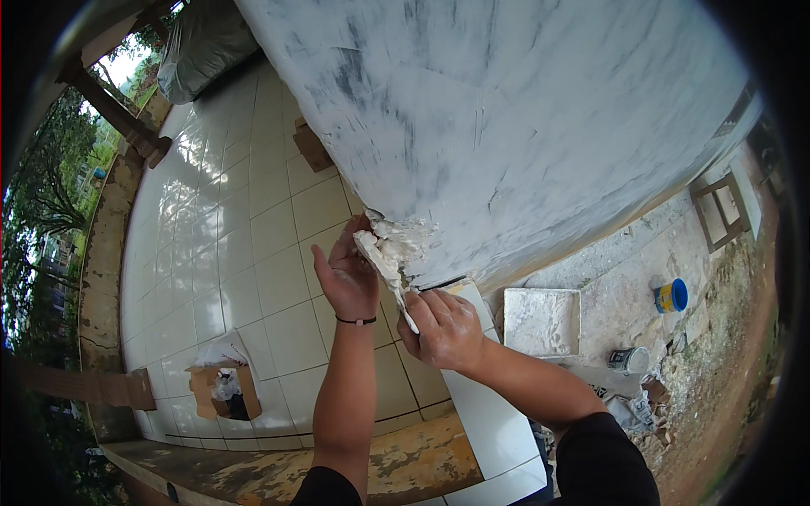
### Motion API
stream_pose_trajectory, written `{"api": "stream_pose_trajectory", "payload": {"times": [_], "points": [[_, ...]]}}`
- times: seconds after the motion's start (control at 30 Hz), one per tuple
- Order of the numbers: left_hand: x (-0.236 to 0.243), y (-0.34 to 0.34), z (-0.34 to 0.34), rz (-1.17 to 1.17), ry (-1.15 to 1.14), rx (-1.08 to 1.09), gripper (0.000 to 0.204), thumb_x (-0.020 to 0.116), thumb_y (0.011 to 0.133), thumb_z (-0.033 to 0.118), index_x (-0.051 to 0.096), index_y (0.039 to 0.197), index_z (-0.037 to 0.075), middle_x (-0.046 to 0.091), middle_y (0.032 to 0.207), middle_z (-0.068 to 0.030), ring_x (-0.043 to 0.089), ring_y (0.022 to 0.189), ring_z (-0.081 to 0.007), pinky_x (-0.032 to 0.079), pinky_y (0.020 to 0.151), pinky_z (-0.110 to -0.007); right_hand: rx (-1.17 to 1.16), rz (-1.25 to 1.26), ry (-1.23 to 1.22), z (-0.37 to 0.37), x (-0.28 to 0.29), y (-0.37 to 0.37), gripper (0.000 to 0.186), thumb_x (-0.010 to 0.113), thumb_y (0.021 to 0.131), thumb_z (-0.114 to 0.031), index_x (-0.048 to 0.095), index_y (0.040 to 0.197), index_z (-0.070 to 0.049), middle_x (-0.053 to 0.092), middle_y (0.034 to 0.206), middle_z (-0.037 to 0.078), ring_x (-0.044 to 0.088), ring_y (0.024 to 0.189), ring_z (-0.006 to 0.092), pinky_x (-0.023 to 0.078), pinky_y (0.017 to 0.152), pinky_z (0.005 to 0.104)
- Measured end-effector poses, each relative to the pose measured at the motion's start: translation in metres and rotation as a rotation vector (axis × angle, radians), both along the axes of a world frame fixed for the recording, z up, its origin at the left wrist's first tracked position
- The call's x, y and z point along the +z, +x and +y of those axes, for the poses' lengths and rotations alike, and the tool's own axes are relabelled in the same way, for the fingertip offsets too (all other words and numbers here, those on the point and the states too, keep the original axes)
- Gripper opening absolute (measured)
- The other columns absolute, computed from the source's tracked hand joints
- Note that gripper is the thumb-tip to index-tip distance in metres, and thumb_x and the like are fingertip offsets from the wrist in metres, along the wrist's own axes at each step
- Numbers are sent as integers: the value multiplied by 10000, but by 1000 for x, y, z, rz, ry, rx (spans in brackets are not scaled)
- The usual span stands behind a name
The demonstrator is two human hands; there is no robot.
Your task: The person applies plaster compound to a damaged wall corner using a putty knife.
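Observation:
My right hand [439, 329] grips a putty-coated scraper [392, 274], its blade heaped with white putty at the corner of the white-smeared wall [515, 110]. My left hand [346, 278] is raised just left of the blade, palm inward, thumb spread out and fingertips partly hidden behind the putty, at or near the wall's edge. A rough mound of wet putty [405, 240] clings to that corner. Below it is a white-tiled ledge [494, 430].
Left lie the tiled floor [211, 236], an open box [207, 392], another box [312, 148], a covered bundle [194, 59] and posts [118, 114]. Right stand a white tray [540, 320], blue bucket [671, 295], can [629, 360], rubble [658, 405] and a wooden frame [717, 211].

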State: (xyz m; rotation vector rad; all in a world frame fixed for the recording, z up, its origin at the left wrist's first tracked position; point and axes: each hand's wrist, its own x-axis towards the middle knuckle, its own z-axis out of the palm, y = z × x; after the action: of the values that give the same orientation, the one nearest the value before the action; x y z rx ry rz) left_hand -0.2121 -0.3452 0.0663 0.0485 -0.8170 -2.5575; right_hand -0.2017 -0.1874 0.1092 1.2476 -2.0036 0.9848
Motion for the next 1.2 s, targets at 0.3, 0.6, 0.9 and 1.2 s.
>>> {"api": "stream_pose_trajectory", "payload": {"times": [0.3, 0.6, 0.9, 1.2], "points": [[-6, 0, 17, 4, -51, 97, 729, 245, 852, 560, 387, 1223, -51, 456, 1222, -131, 415, 1135, -214, 304, 955, -333, 156, -81, 68, 32, -2, -43, 259, 617, 625, -89, 533, 862, -24, 531, 702, 75, 564, 619, 227, 468, 502, 315], [-4, 0, 27, -2, -92, 130, 725, 243, 859, 551, 342, 1253, -51, 413, 1260, -138, 368, 1175, -234, 271, 980, -354, 284, -126, 58, 40, -10, -79, 165, 596, 669, -39, 523, 817, -29, 565, 726, 81, 570, 650, 262, 470, 553, 338], [-1, 1, 29, 37, -105, 90, 713, 237, 866, 536, 340, 1255, -53, 414, 1261, -138, 382, 1166, -230, 272, 979, -346, 434, -252, 180, 47, 6, -94, 105, 588, 694, -44, 526, 776, -20, 567, 689, 121, 558, 619, 312, 460, 548, 362], [-7, -2, 26, 72, -127, 135, 679, 211, 885, 497, 352, 1244, -62, 426, 1250, -148, 385, 1163, -218, 270, 975, -325, 355, -302, 248, 58, -3, -97, 88, 577, 720, -70, 533, 776, -19, 558, 650, 128, 551, 579, 313, 446, 524, 370]]}}
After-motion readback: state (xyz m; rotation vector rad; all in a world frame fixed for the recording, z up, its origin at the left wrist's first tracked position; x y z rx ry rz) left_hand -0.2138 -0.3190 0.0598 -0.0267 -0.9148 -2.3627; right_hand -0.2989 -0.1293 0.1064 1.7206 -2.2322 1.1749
